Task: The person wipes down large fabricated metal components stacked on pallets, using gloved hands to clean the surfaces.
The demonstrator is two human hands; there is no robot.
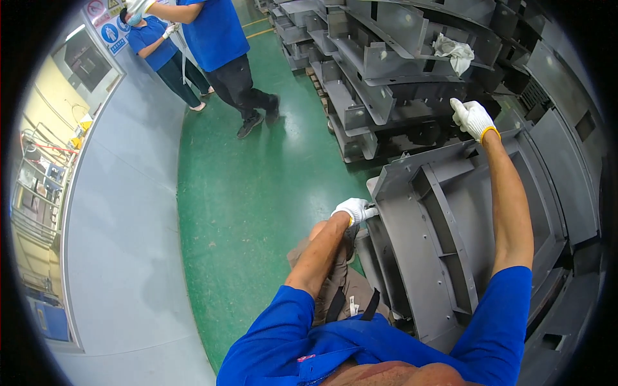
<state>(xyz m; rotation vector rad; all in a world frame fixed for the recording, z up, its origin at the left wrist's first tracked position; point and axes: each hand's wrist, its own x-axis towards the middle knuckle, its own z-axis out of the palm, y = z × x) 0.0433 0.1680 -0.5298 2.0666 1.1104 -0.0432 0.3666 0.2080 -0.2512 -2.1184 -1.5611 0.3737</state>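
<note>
White-gloved left hand touches the left edge of the grey metal panel; right hand is by its far edge. Can't tell if either grips. Panel sits ribs-up on grey parts; uneven hold could let it pivot. Stacked frames just beyond: finger-pinch risk if it slides.

Your gloved left hand is gripping the left edge of a grey ribbed metal part, your gloved right hand is extending past its far edge, and a white cloth is lying on stacked parts.
</note>
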